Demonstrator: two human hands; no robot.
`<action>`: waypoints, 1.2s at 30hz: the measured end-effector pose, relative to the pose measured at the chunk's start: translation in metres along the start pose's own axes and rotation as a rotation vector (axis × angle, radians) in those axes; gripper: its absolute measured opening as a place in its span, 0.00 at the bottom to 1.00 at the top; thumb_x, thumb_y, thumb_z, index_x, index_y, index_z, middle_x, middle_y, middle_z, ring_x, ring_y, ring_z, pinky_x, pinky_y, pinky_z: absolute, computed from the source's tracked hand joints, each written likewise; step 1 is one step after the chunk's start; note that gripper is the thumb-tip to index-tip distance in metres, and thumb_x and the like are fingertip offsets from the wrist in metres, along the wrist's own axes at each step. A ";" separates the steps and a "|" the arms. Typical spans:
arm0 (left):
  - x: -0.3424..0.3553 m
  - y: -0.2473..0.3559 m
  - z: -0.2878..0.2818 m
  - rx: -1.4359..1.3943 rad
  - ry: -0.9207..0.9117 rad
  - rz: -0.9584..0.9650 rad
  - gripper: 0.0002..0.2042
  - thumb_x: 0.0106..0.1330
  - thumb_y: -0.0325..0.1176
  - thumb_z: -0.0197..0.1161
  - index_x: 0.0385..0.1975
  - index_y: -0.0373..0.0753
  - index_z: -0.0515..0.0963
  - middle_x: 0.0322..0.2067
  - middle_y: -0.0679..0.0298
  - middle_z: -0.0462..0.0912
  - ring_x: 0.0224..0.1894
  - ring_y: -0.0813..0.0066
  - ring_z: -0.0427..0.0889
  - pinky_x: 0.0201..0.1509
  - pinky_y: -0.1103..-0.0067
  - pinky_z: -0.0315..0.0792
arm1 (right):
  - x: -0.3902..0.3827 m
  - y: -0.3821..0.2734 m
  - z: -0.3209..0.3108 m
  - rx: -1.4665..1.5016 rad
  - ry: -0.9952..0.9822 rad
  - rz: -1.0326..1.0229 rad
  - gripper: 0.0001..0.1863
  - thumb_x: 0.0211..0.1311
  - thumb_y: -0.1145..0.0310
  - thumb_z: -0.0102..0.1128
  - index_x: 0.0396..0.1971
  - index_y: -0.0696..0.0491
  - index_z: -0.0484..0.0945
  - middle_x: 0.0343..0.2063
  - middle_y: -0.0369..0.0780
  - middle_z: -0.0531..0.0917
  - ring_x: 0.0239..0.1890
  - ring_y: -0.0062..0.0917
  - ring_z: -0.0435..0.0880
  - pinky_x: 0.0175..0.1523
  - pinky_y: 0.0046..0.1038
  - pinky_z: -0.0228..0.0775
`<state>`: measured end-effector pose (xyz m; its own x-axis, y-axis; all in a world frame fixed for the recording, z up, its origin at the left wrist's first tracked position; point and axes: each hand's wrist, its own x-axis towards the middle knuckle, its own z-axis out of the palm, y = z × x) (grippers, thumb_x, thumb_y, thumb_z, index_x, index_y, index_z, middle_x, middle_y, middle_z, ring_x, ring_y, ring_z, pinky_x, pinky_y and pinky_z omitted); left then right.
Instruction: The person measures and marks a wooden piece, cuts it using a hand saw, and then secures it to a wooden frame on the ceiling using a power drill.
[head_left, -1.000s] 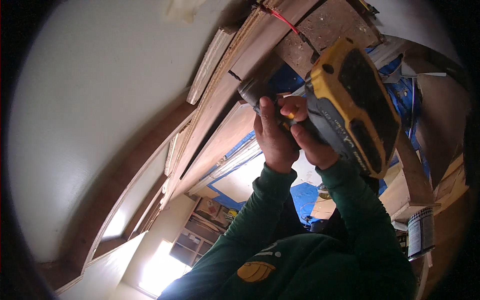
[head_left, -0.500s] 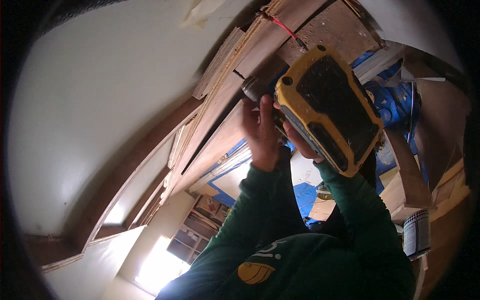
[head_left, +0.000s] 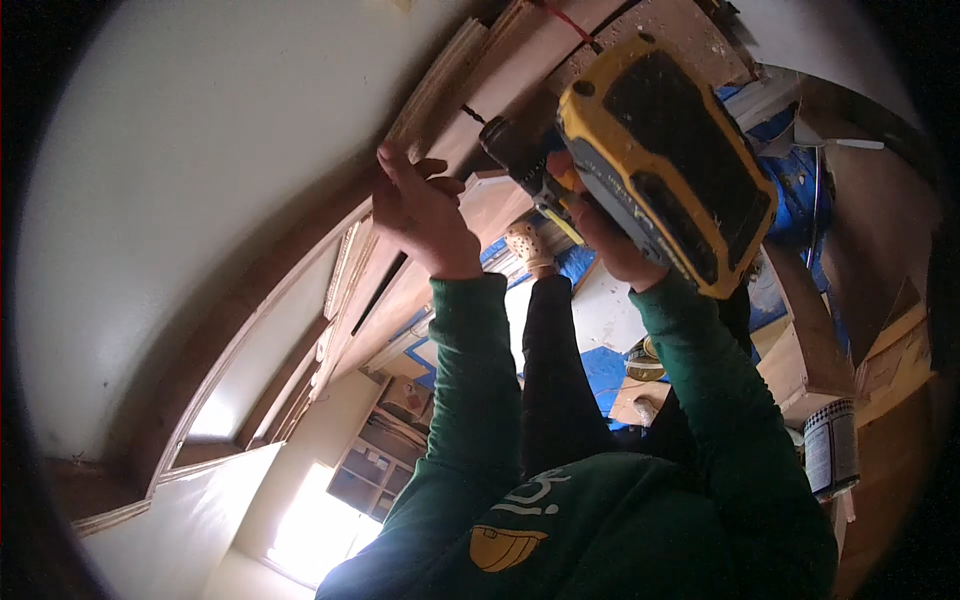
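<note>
Left hand [head_left: 420, 215] flat on wood trim [head_left: 440, 110]; right hand [head_left: 600, 225] gripping drill [head_left: 665, 165].

one drill [head_left: 665, 160], two hands [head_left: 420, 215], one can [head_left: 830, 448]

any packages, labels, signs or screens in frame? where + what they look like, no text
Can: lower right, beside the right sleeve; a cylinder with a pale printed wrap label and a dark checkered band at its top.
Small box: lower centre, on top of the shelf unit near the bright window; brownish with a reddish patch, too small to tell more.
Emblem on the green sweatshirt: bottom centre; yellow patch, pale curved marks above it.
No signs or screens in view.
</note>
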<state>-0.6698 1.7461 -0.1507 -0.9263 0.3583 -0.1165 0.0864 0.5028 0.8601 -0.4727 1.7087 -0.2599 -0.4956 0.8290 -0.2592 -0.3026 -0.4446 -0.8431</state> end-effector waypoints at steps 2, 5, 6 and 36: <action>-0.004 0.008 0.001 -0.039 -0.031 -0.120 0.23 0.76 0.50 0.52 0.38 0.30 0.75 0.19 0.55 0.81 0.11 0.74 0.74 0.15 0.79 0.67 | 0.013 -0.027 -0.007 -0.456 -0.133 -0.121 0.32 0.64 0.58 0.64 0.66 0.49 0.67 0.63 0.42 0.73 0.63 0.29 0.74 0.64 0.27 0.71; 0.000 0.015 0.003 -0.121 -0.103 -0.340 0.22 0.77 0.52 0.49 0.48 0.35 0.71 0.25 0.54 0.84 0.15 0.72 0.77 0.17 0.80 0.67 | 0.019 -0.036 -0.001 -0.358 -0.045 -0.186 0.28 0.62 0.57 0.68 0.60 0.50 0.74 0.59 0.42 0.77 0.58 0.30 0.80 0.55 0.26 0.78; 0.003 0.011 -0.001 -0.082 -0.135 -0.335 0.23 0.78 0.53 0.44 0.52 0.34 0.67 0.27 0.52 0.85 0.17 0.69 0.79 0.19 0.79 0.70 | 0.018 -0.038 0.003 -0.336 -0.027 -0.196 0.26 0.62 0.57 0.69 0.58 0.50 0.76 0.57 0.42 0.79 0.56 0.30 0.82 0.52 0.26 0.81; 0.009 -0.027 -0.002 0.129 -0.083 0.087 0.29 0.76 0.54 0.49 0.40 0.27 0.79 0.20 0.52 0.85 0.25 0.70 0.87 0.32 0.77 0.82 | 0.016 -0.047 0.013 -0.056 -0.008 -0.023 0.19 0.67 0.69 0.57 0.57 0.52 0.71 0.59 0.43 0.77 0.60 0.30 0.77 0.64 0.32 0.70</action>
<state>-0.6813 1.7336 -0.1741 -0.8802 0.4661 -0.0896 0.2162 0.5617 0.7986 -0.4769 1.7387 -0.2186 -0.4956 0.8358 -0.2363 -0.2676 -0.4058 -0.8739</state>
